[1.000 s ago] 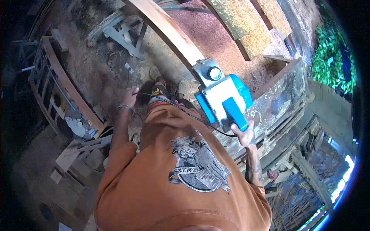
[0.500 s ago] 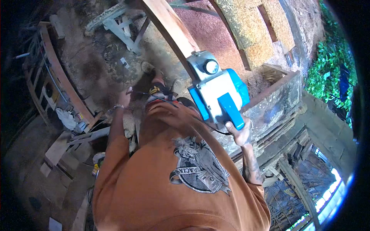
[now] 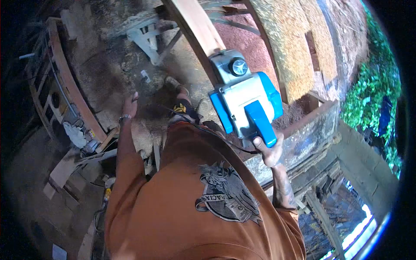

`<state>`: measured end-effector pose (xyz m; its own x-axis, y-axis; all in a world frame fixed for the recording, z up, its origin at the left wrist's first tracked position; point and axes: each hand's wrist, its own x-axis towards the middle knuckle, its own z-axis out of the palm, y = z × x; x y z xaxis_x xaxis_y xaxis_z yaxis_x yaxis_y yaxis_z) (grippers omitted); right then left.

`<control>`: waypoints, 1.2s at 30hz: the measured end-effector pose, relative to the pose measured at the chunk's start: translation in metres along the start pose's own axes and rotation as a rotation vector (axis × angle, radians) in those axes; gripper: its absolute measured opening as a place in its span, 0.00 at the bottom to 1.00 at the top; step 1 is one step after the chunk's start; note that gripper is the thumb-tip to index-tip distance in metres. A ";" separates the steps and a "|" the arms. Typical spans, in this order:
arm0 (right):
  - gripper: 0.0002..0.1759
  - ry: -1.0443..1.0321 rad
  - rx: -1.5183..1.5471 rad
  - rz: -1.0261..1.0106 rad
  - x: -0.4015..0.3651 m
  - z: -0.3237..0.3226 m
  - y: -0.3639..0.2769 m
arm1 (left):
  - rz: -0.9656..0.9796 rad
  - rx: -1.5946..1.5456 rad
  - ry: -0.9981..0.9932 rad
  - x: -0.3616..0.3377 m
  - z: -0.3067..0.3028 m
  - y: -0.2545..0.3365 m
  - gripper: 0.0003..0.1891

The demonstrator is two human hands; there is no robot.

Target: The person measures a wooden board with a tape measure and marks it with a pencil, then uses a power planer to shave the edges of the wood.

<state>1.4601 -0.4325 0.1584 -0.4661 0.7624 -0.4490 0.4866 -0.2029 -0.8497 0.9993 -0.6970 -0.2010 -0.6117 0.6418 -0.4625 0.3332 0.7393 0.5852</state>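
Observation:
A blue and white electric hand planer (image 3: 242, 95) rests on a long wooden beam (image 3: 197, 26), at its near end. My right hand (image 3: 271, 149) is wrapped round the planer's blue rear handle. A black power cord (image 3: 232, 145) runs from the back of the planer across the front of my body towards the left. My left hand (image 3: 130, 105) is out to the left at about hip height, its fingers closed on what looks like the cord; motion blur softens that stretch. The planer's underside is hidden against the beam.
Wood shavings lie thick beyond the beam, among more boards (image 3: 264, 39). A wooden trestle (image 3: 145, 41) stands ahead on the left. A rough plank wall (image 3: 303, 134) is close on the right. Another long beam (image 3: 71, 82) lies at the left.
My left hand has moved left and slightly up, turning with fingers pointing forward. My right hand stays on the planer, which has barely shifted in view. The camera view has tilted a little.

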 end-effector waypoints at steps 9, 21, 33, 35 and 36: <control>0.21 -0.011 -0.050 -0.032 0.097 0.037 -0.054 | 0.125 0.038 0.325 0.114 -0.067 -0.006 0.19; 0.22 -0.017 -0.005 0.113 0.217 0.085 -0.123 | 0.097 -0.026 0.258 0.263 -0.154 0.022 0.24; 0.21 -0.005 -0.066 0.040 0.336 0.134 -0.190 | 0.210 0.106 0.310 0.405 -0.318 0.077 0.27; 0.20 -0.006 -0.061 0.011 0.351 0.140 -0.198 | 0.274 0.144 0.394 0.419 -0.332 0.098 0.27; 0.20 -0.012 -0.050 0.014 0.355 0.141 -0.199 | 0.219 0.214 0.359 0.422 -0.341 0.108 0.29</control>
<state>1.0934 -0.2085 0.1296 -0.4676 0.7526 -0.4637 0.5290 -0.1821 -0.8289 0.5324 -0.4165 -0.1057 -0.7077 0.7039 -0.0616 0.5992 0.6441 0.4755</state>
